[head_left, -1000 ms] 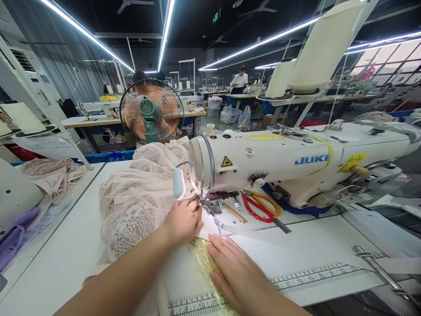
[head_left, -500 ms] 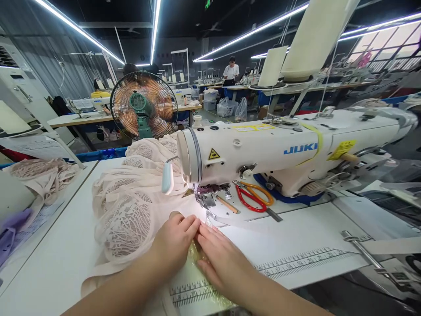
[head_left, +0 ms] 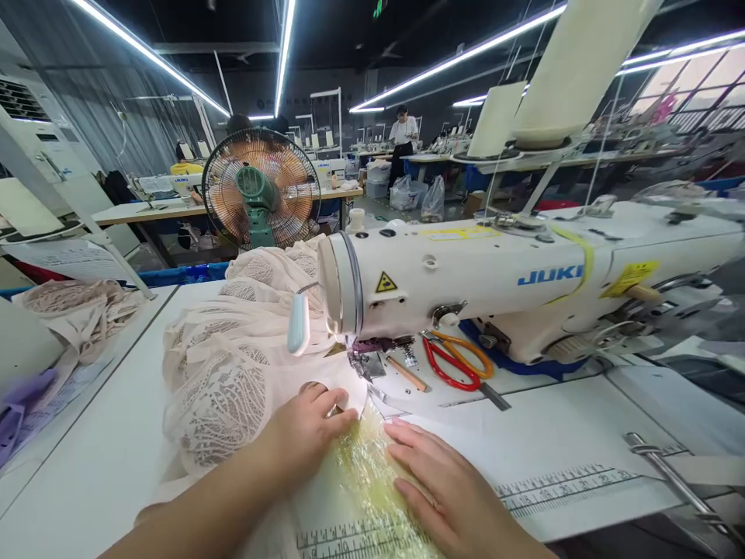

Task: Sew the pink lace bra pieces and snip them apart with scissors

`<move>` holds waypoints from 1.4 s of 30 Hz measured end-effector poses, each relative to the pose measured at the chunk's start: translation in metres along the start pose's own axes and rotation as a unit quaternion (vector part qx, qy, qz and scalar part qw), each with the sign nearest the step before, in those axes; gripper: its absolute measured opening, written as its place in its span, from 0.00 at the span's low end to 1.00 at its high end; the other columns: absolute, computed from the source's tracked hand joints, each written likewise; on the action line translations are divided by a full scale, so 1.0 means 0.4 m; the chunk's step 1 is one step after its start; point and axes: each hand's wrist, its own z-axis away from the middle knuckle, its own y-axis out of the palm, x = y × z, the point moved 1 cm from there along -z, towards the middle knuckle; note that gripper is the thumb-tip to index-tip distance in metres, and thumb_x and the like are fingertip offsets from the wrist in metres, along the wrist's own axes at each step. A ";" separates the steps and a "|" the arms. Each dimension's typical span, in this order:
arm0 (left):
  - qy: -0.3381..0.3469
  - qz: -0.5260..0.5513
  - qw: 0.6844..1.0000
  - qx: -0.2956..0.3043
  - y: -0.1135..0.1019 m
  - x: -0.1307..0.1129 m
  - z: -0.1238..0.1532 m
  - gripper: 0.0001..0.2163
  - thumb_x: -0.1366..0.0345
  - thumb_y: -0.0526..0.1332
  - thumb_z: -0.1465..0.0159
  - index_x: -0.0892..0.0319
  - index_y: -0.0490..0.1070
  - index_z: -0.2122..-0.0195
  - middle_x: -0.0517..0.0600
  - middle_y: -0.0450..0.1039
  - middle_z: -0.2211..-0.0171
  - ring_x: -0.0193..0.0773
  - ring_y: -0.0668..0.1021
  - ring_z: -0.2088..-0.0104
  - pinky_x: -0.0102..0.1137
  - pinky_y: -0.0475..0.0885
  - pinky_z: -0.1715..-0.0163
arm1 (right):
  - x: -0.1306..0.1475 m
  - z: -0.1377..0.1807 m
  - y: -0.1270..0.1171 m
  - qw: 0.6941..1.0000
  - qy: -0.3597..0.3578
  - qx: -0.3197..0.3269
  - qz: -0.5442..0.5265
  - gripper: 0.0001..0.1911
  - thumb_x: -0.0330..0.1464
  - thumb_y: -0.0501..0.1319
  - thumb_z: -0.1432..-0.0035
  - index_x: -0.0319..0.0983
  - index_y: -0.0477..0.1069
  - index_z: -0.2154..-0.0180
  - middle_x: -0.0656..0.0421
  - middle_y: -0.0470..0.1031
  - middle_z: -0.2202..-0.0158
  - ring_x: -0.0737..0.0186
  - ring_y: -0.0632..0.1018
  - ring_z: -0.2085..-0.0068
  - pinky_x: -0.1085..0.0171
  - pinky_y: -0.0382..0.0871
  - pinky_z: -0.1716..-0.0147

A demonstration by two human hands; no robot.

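Note:
A pile of beige lace bras [head_left: 224, 404] lies left of a white JUKI sewing machine [head_left: 401, 279], and a pale fabric edge runs from it to the needle area. My left hand [head_left: 303, 435] is closed on this beige fabric just in front of the presser foot [head_left: 369, 365], fingers curled and thumb forward. My right hand [head_left: 448, 481] lies open, palm down, fingers spread, at the right edge of shiny yellowish clear tape [head_left: 372, 450] on the table. A narrow white strip [head_left: 387, 407] leads through a metal guide toward the foot.
Red-and-orange-handled scissors [head_left: 459, 365] and a small wooden stick [head_left: 406, 373] lie on the machine bed. A printed ruler [head_left: 564, 489] runs along the table front. Behind stand a green fan [head_left: 259, 190], thread cones [head_left: 489, 120] and a person [head_left: 403, 140] farther off.
My hands were together in front of the needle; now they are apart. The right hand has moved right and toward me, uncovering the yellowish tape. The view has shifted slightly.

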 end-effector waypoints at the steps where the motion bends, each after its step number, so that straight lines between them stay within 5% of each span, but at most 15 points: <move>1: -0.004 0.002 1.000 0.002 0.001 0.002 0.001 0.18 0.77 0.51 0.40 0.57 0.69 0.52 0.54 0.70 0.52 0.44 0.71 0.60 0.37 0.71 0.62 | -0.002 -0.001 0.002 1.000 -0.007 -0.004 0.004 0.14 0.29 0.56 0.43 0.36 0.73 0.56 0.48 0.73 0.50 0.53 0.73 0.48 0.58 0.71 0.51; 27: -0.037 0.058 0.998 -0.003 0.007 0.055 -0.005 0.18 0.74 0.48 0.38 0.54 0.70 0.51 0.52 0.70 0.51 0.42 0.72 0.59 0.34 0.69 0.62 | -0.004 -0.012 0.009 1.000 0.009 0.007 0.009 0.11 0.28 0.55 0.44 0.40 0.72 0.59 0.52 0.74 0.51 0.56 0.74 0.49 0.59 0.71 0.51; 42: -0.049 0.131 0.990 0.015 -0.004 0.065 -0.010 0.19 0.78 0.50 0.42 0.57 0.72 0.54 0.51 0.70 0.50 0.40 0.72 0.51 0.32 0.68 0.52 | -0.001 -0.001 0.021 1.000 0.015 0.006 -0.020 0.11 0.30 0.51 0.39 0.39 0.70 0.58 0.50 0.74 0.52 0.55 0.73 0.49 0.56 0.72 0.53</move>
